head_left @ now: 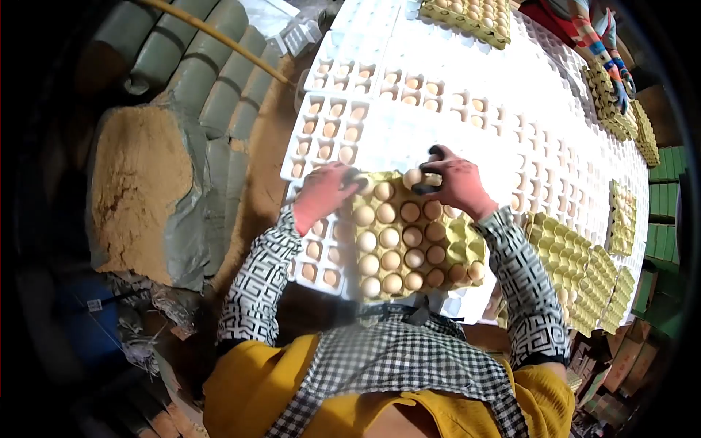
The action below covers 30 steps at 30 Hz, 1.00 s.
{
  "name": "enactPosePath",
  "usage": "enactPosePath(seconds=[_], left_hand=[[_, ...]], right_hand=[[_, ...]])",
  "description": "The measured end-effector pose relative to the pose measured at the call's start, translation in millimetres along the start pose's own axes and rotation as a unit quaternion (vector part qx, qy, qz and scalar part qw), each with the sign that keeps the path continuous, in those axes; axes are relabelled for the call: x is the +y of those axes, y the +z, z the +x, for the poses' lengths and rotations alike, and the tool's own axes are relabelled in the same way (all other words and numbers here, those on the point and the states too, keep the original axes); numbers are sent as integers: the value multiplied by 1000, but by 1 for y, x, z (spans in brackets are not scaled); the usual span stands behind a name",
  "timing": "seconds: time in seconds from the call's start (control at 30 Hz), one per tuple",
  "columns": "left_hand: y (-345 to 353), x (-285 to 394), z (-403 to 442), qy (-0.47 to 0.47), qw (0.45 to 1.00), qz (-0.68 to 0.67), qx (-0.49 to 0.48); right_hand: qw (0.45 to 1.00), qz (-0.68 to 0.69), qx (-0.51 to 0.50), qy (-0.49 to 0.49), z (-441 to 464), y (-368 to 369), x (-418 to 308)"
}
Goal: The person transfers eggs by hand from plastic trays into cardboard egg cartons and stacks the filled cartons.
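Note:
Directly before me is a yellow-green cardboard egg tray [461, 244], with brown eggs in most of its cups and several bare cups on the right. My right hand [458, 182], in a pink glove with dark fingertips, pinches an egg [412, 178] over the tray's far edge. At the far left corner, my left hand [325, 193], gloved alike, has its fingertips closed around an egg [364, 187] that they partly hide. White plastic trays [394, 139] extend under and beyond the cardboard one, with eggs sitting in many of their pockets.
Bare cardboard trays [558, 248] lie to the right. Another egg-filled cardboard tray [475, 18] stands at the back. At upper right, a co-worker's gloved hand [621, 95] touches stacked trays [607, 98]. Full sacks [212, 69] and an open sack of tan material [142, 190] line the left.

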<state>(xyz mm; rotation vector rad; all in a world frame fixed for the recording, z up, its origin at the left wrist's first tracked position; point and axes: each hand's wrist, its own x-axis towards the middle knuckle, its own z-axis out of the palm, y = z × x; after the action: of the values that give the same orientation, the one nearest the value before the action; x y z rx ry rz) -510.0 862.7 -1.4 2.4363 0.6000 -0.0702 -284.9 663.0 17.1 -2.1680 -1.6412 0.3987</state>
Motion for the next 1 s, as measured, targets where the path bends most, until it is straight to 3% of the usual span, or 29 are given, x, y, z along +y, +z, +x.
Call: enactPosePath(seconds=[0.07, 0.13, 0.2, 0.27, 0.33, 0.4, 0.47, 0.5, 0.53, 0.6, 0.67, 0.73, 0.8, 0.87, 0.9, 0.93, 1.0], left_hand=[[0, 0, 16, -36, 987, -61, 143], [3, 3, 57, -77, 985, -89, 124], [14, 16, 93, -84, 991, -3, 102], [35, 15, 124, -72, 987, 128, 61], [43, 20, 138, -73, 986, 48, 141], [47, 19, 154, -71, 968, -81, 226], [51, 20, 166, 14, 921, -128, 369], [56, 19, 174, 39, 919, -139, 367], [63, 16, 181, 44, 924, -136, 355], [80, 0, 203, 110, 941, 10, 318], [89, -14, 207, 77, 978, 133, 142], [86, -12, 205, 63, 983, 116, 128], [65, -8, 190, 79, 983, 41, 161], [35, 7, 159, 50, 985, -143, 89], [4, 45, 126, 7, 954, -301, 14], [6, 38, 115, 76, 977, -200, -11], [11, 45, 88, 119, 987, -84, -67]], right_hand=[[989, 38, 116, 85, 0, 7, 24], [985, 23, 111, 133, 23, 3, 22], [971, -31, -21, 234, 53, 5, 21], [955, -82, -122, 258, 74, 28, 25], [947, -75, -186, 250, 78, 28, 21], [966, -36, -25, 254, 81, 38, 35], [955, 57, 177, 231, 90, 50, 47], [960, 2, 222, 171, 94, 67, 61], [971, -69, 161, 162, 96, 77, 70], [965, -174, 157, 120, 89, 95, 81], [976, -78, 122, 160, 78, 66, 65], [971, 106, 167, 137, 53, 30, 57], [978, 157, 41, 128, 23, 2, 46], [999, -34, 4, 20, -6, 10, 34], [992, -105, -72, -3, -11, 14, 28], [993, -97, -60, -29, -16, 29, 30], [994, -69, 5, -90, -21, 35, 48]])
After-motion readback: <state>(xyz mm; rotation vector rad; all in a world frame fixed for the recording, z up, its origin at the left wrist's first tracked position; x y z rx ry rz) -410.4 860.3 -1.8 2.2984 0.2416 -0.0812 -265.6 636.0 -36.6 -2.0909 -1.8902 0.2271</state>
